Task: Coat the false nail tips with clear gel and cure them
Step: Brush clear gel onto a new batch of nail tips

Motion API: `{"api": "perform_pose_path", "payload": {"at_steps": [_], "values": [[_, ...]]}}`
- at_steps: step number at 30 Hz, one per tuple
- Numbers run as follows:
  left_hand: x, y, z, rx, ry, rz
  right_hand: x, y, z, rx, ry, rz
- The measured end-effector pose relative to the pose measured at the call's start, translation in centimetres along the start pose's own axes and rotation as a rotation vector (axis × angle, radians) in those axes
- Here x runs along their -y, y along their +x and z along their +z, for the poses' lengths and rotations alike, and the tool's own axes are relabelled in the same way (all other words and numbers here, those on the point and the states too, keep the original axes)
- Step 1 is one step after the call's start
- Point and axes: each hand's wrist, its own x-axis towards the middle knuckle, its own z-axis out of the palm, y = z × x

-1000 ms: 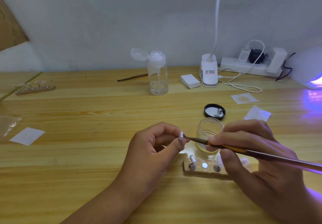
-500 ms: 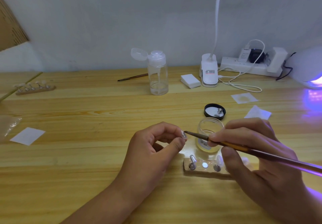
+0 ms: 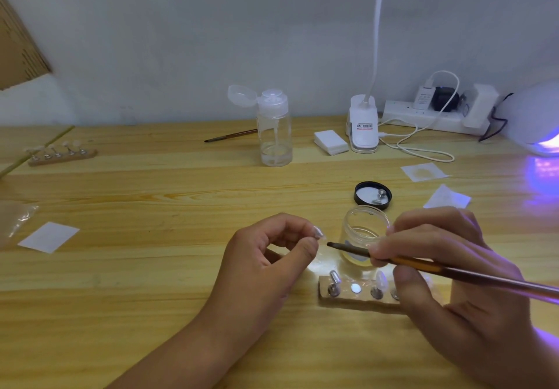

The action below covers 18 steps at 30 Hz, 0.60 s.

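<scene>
Standing over the worktop (image 3: pixel 151 207), I see the right end of the wooden holder (image 3: pixel 348 300) hidden under the right hand (image 3: pixel 447 273), so its pegs cannot all be counted. The curing lamp (image 3: pixel 535 122) is cut off by the right edge, glowing purple, and the brush (image 3: pixel 423 265) handle runs off that side too. The left hand (image 3: pixel 266 258) pinches a false nail tip (image 3: pixel 318 232) between thumb and forefinger, just left of the open jar (image 3: pixel 364 231). The tip is small, pale and glossy, its lower part lost behind the fingertips. The right hand grips the brush, its bristles just beside the tip; whether they touch is unclear. Another clear tip (image 3: pixel 381 279) stands upright on the holder.
</scene>
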Motion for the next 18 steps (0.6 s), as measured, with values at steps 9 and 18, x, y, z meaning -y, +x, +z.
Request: {"api": "perform_pose_path", "payload": {"at_steps": [9, 18], "values": [[-0.26, -0.10, 0.08, 0.000, -0.014, -0.020, -0.14, 0.04, 0.42, 0.030, -0.031, 0.009], [-0.25, -0.08, 0.11, -0.009, -0.009, -0.019, 0.28, 0.27, -0.04, 0.030, -0.017, 0.025]]}}
